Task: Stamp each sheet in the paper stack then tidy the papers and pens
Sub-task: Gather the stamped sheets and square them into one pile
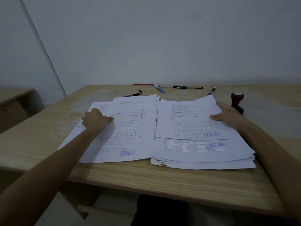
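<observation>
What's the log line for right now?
left hand: grips left pile | right hand: pinches top right sheet | stamp: upright, untouched | pens: scattered behind

Matt paper sheets (130,128), wood-grain table (146,176)

Stamped papers (130,128), scattered pens (160,89), upright stamp (237,98)

We see a light wood tabletop (48,128). Two heaps of white printed sheets fill its middle: a loose left pile (130,136) and a thicker right stack (203,159), side by side with no lane between. A left hand (95,119) grips the left pile's outer edge; a right hand (228,115) holds the right stack's top sheet (192,118). A red-knobbed stamp with a dark base (237,101) stands just behind that hand. Scattered pens (160,88) line the far edge. Bare wood lies open along the left, right and near edges.
</observation>
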